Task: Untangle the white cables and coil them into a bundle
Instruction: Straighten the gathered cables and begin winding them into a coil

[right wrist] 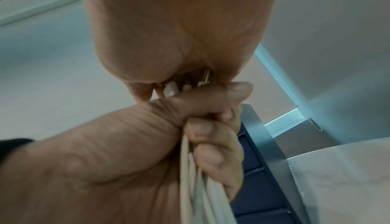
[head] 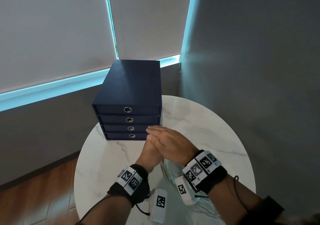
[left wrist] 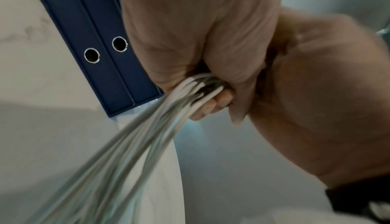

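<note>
The white cables (left wrist: 135, 140) are gathered into one bundle of several strands. In the left wrist view they hang blurred down to the lower left. My left hand (head: 149, 153) grips the top of the bundle in a fist; in the right wrist view its thumb and curled fingers (right wrist: 213, 144) close round the strands (right wrist: 198, 186). My right hand (head: 169, 141) lies flat over that fist with straight fingers, its palm (right wrist: 179, 27) against the cable tops. Both hands hover above the table, just in front of the drawer unit. In the head view the hanging cables (head: 167, 171) show only faintly below the wrists.
A dark blue drawer unit (head: 131, 86) with several ring-pull drawers stands at the back left of the round white marble table (head: 216, 129). Grey walls and drawn blinds lie behind. Wooden floor shows at the lower left.
</note>
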